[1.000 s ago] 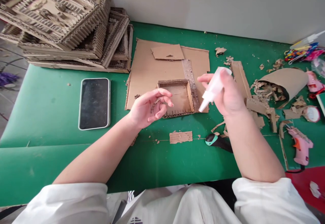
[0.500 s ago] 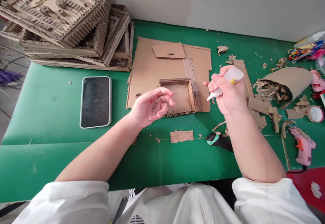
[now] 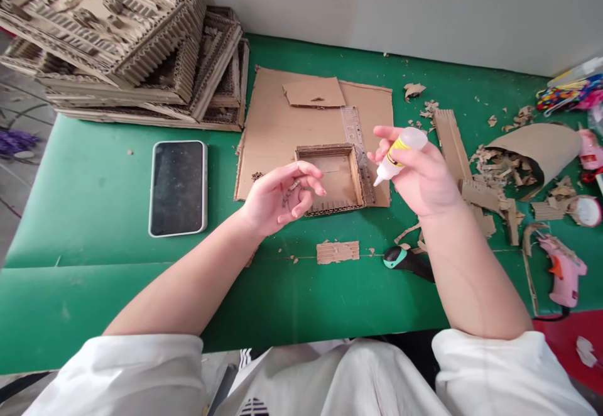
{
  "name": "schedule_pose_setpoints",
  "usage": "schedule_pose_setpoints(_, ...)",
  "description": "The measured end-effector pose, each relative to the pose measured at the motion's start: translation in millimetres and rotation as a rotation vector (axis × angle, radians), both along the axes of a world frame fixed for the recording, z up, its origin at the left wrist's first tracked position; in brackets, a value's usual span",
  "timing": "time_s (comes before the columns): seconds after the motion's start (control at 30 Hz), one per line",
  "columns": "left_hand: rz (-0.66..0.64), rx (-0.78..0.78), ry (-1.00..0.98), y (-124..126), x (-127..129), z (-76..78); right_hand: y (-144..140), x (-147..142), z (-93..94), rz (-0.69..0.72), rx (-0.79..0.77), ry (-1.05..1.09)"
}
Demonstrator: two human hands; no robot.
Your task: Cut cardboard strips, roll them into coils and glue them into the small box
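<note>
In my right hand (image 3: 426,174) is a small white glue bottle (image 3: 400,154) with a yellow label, its nozzle tilted down to the left. My left hand (image 3: 282,196) has its fingers curled around a small strip of corrugated cardboard (image 3: 288,195), mostly hidden in the palm. Just behind that hand lies a shallow open cardboard box (image 3: 336,177), resting on a large flat cardboard sheet (image 3: 287,127). A clear ruler (image 3: 351,125) lies partly under the box's right side. In front of the box is a small ribbed cardboard piece (image 3: 338,252).
Stacked cardboard trays (image 3: 164,89) fill the back left, with a phone (image 3: 178,188) nearer. To the right are a black-and-teal handle (image 3: 406,262), cardboard scraps (image 3: 485,196), a cardboard tube (image 3: 541,152) spilling bits, and a pink glue gun (image 3: 565,271). A wall closes off the back.
My right hand has turned the glue bottle so its yellow label shows, and the nozzle has shifted slightly left. My left hand stays almost still.
</note>
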State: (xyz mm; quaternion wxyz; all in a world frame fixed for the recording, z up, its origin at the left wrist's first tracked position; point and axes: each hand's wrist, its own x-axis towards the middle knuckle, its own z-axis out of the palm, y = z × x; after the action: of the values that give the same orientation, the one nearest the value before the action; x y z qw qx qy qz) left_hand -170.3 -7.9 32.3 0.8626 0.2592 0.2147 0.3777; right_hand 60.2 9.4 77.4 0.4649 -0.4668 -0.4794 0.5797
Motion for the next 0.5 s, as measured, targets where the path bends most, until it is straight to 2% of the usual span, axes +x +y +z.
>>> schedule_pose_setpoints(0.07, 0.0, 0.001, -0.004, -0.1, -0.1, 0.2, -0.7, -0.4, -0.3, 0.005, -0.017, -0.014)
schedule_pose_setpoints(0.23, 0.004, 0.006, -0.015, 0.6, -0.3, 0.9, 0.2, -0.4, -2.7, -0.11, 0.034, -0.055)
schedule_pose_setpoints(0.33, 0.005, 0.008, -0.019, 1.0, -0.2, 1.3, -0.1, 1.0, -1.2, -0.061, 0.062, -0.088)
schedule_pose_setpoints(0.5, 0.019, 0.008, -0.023, 0.6, 0.6, 2.3, -4.8, 0.0, 0.5, 0.02, 0.02, -0.053)
